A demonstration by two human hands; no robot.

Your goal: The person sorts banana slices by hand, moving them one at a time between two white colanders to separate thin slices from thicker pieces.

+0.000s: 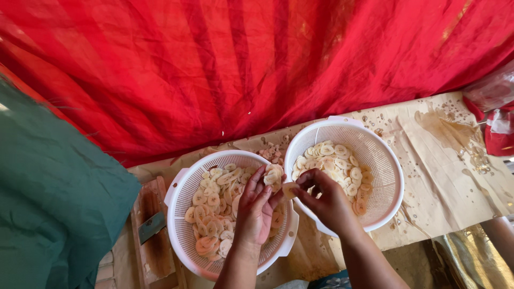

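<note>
Two white plastic colander baskets stand side by side on a paper-covered table. The left basket (179, 211) holds many pale round banana slices (211, 206). The right basket (385, 176) holds fewer slices (334, 160). My left hand (256, 206) lies over the left basket and holds a small stack of slices (273, 175) at its fingertips. My right hand (326, 200) is over the near rim of the right basket and pinches a single slice (289, 188) between thumb and fingers, right where the two baskets meet.
A wooden slicer board with a metal blade (151, 227) lies left of the baskets. Stained brown paper (444, 160) covers the table. Red cloth (241, 64) hangs behind, green cloth (48, 203) at left. A plastic bag (495, 115) sits at far right.
</note>
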